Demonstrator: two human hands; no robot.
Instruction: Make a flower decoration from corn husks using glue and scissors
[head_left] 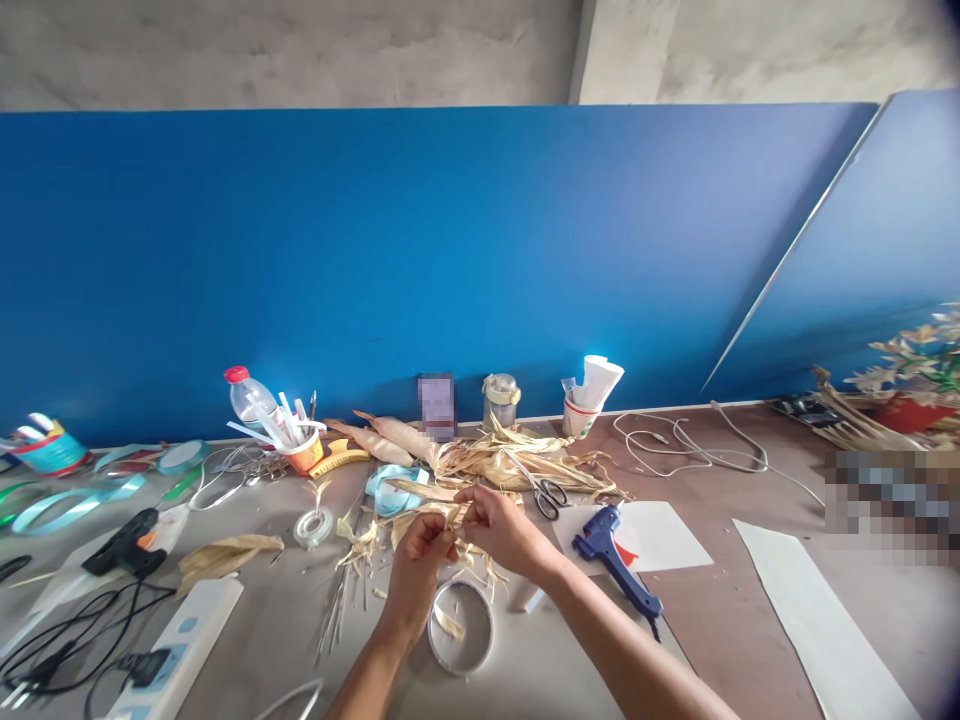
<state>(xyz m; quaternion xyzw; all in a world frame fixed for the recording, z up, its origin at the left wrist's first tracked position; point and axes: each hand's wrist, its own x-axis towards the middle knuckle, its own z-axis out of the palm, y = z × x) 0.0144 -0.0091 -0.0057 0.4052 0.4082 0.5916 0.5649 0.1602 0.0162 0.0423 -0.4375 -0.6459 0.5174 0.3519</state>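
My left hand (424, 548) and my right hand (499, 528) meet above the middle of the table, fingertips pinched close together. Between them is a small straw-coloured piece of corn husk (452, 517), mostly hidden by the fingers. Just below the hands lies a roll of tape (462, 668), with a scrap of husk inside its ring. Dried corn husks (517, 458) are heaped behind the hands, and scissors (550, 499) rest at the heap's right edge. To the left are husk flowers (360, 545) and thin wire stems (335, 612).
A blue glue gun (616, 562) lies on white paper (667, 537) at right. At left are a black glue gun (129, 543), power strip (180, 650) and cables. Cups, a bottle (251, 398) and a jar (501, 400) stand along the blue partition (420, 250).
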